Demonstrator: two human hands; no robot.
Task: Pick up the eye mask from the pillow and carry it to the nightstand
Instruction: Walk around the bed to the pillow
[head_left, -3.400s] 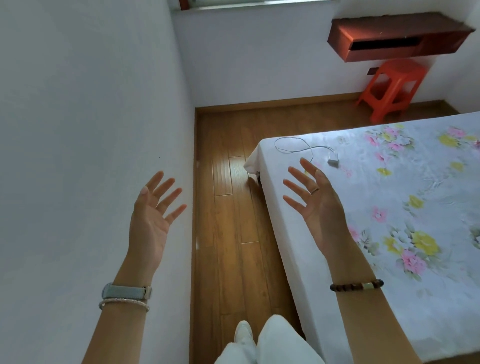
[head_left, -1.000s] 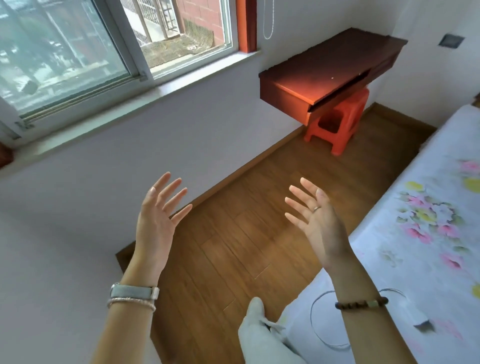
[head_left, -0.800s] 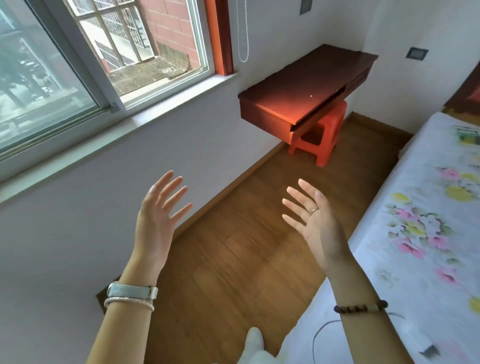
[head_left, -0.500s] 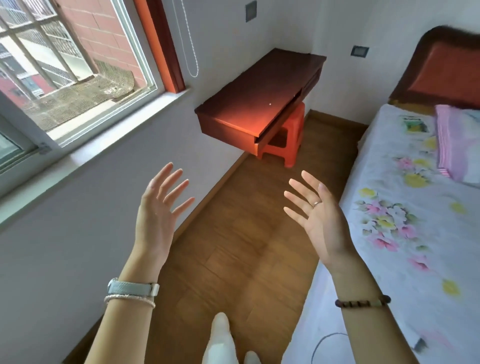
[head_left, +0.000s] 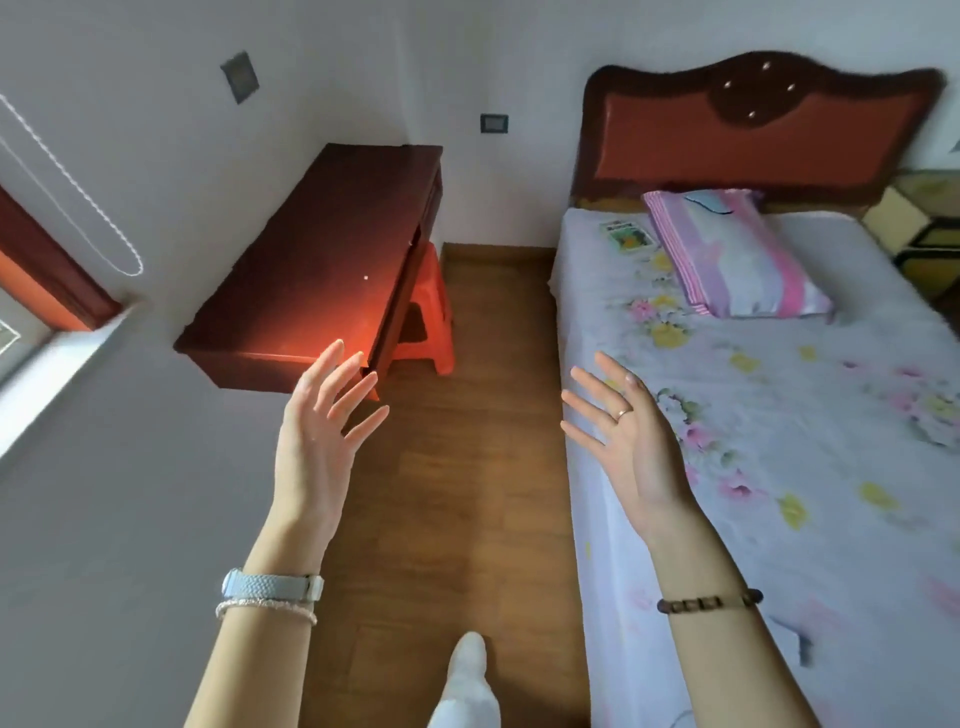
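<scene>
We have both hands up in front of us with nothing in them: our left hand (head_left: 317, 436) is spread with fingers apart over the wooden floor, and our right hand (head_left: 631, 441), wearing a ring, is splayed the same way at the near edge of the bed. The pale blue eye mask (head_left: 714, 201) seems to be the small light shape lying on the far end of the pink-and-lilac striped pillow (head_left: 735, 254), close under the red padded headboard (head_left: 753, 130), though it is too small for us to be sure. The step in hand, as we judge it, is the approach: we should walk up the strip of brown plank floor (head_left: 467, 467) beside the white flowered bedsheet (head_left: 779, 441), then lean in with the right hand and pinch the soft mask lightly so the pillow is not dragged along. The dark red wooden tabletop (head_left: 322, 260) and the orange plastic stool (head_left: 431, 322) under it narrow the passage on our left. A small printed card (head_left: 626, 236) lies beside the pillow. The yellow-and-dark cabinet (head_left: 924, 234) past the bed's far side may be the nightstand, and the bed stands between.
</scene>
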